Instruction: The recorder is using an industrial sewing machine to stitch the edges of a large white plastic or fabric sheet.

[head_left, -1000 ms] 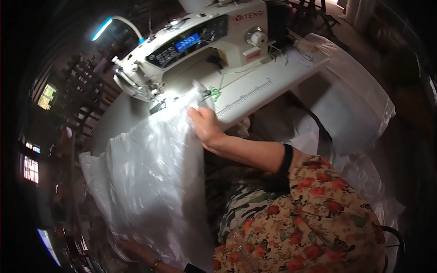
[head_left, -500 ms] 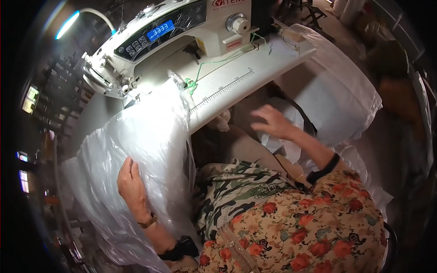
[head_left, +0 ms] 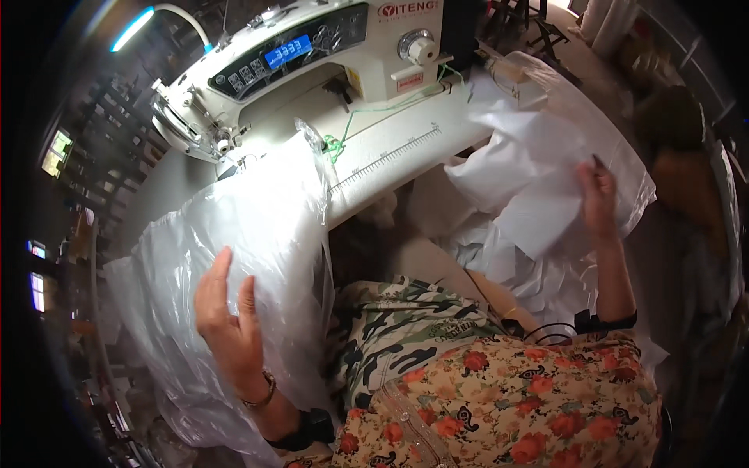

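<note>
My left hand (head_left: 230,324) is open, thumb and fingers apart, over a shiny, wrinkled clear-white plastic sheet (head_left: 265,226). That sheet drapes from beneath the sewing machine's needle end (head_left: 222,148) down over the near left side. Out to the right, my right hand (head_left: 599,203) has its fingers curled beside a crumpled thin white sheet (head_left: 538,210). A small dark tip shows at those fingers, but what they hold is hard to make out. The white sheet spreads from the table's right end down toward my lap.
The white sewing machine (head_left: 328,58) stands on a pale table (head_left: 398,160) with a ruler strip along its front edge. Green thread (head_left: 335,146) lies on the tabletop. A lit lamp (head_left: 133,30) hangs at upper left. A large translucent plastic bag (head_left: 616,125) bulges at right.
My right hand has swung right, away from the table's front edge. Crumpled white sheet now covers the table's right end. My left hand has lowered slightly and its thumb has spread.
</note>
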Motion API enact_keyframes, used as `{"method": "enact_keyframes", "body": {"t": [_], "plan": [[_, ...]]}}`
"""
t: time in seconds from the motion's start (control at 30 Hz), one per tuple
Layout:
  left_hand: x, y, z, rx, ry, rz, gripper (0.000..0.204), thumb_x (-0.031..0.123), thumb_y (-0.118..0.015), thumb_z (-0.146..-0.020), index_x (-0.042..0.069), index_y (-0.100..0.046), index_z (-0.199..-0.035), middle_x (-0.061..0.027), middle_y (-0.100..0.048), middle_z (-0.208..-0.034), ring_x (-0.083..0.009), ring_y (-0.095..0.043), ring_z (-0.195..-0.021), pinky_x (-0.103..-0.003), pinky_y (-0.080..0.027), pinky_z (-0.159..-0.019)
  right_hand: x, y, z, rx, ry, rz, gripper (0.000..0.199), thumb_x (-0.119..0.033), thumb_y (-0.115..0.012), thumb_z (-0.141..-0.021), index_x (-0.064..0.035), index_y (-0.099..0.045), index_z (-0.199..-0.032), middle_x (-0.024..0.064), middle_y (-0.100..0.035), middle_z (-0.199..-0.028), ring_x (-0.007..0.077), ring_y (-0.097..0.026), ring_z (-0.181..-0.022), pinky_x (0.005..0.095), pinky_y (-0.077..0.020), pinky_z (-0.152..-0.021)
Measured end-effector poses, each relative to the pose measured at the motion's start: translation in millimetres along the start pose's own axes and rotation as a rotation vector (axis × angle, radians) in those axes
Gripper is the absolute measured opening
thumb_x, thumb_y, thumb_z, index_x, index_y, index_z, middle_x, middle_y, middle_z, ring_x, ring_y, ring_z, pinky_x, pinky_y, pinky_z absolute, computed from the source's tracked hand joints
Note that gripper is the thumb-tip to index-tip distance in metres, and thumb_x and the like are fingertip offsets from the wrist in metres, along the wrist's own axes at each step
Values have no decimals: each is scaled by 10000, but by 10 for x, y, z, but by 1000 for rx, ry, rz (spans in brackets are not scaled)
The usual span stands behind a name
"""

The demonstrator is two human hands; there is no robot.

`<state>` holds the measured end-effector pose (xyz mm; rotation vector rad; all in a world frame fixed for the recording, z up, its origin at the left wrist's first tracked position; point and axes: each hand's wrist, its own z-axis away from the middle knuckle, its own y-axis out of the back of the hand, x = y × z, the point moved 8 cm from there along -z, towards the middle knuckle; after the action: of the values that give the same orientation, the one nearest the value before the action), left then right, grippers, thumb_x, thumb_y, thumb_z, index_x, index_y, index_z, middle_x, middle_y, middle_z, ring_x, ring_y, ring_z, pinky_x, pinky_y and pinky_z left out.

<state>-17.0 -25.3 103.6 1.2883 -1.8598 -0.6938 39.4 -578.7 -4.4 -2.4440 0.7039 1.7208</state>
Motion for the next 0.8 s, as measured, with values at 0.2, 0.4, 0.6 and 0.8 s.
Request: {"method": "enact_keyframes", "body": {"t": [0.2, 0.4, 0.6, 0.8], "plan": [[492, -209, 36, -52, -160, 135, 409, 193, -706, -868, -24, -617, -1204, -196, -660, -1131, -347, -629, -1001, -414, -478, -895, -1452, -97, -21, 503, 111, -42, 295, -219, -602, -986, 19, -628, -1159, 71, -645, -1017, 136, -612, -842, 279, -498, -719], [804, -530, 143, -256, -211, 369, 558, 198, -797, -781, 6, -592, -1264, -193, -650, -1203, -348, -633, -1092, -382, -493, -958, -2322, -305, -571, 355, 444, 78, 342, -181, -606, -955, 5, -551, -1236, 96, -586, -1127, 180, -561, -963, 297, -444, -823], [1034, -783, 190, -330, -275, 580, 658, 355, -765, -813, -11, -529, -1306, -209, -574, -1310, -366, -590, -1156, -400, -488, -967, -3049, -689, -862, 225, 692, 177, 435, -143, -611, -923, -9, -473, -1313, 121, -526, -1237, 225, -509, -1084, 316, -389, -927], [1132, -1023, 219, -377, -265, 695, 902, 470, -755, -799, -50, -370, -1428, -284, -380, -1469, -418, -430, -1331, -437, -395, -1081, -3576, -1015, -778, 105, 877, 265, 551, -104, -615, -892, -22, -395, -1390, 147, -467, -1348, 270, -458, -1206, 334, -334, -1031]]}}
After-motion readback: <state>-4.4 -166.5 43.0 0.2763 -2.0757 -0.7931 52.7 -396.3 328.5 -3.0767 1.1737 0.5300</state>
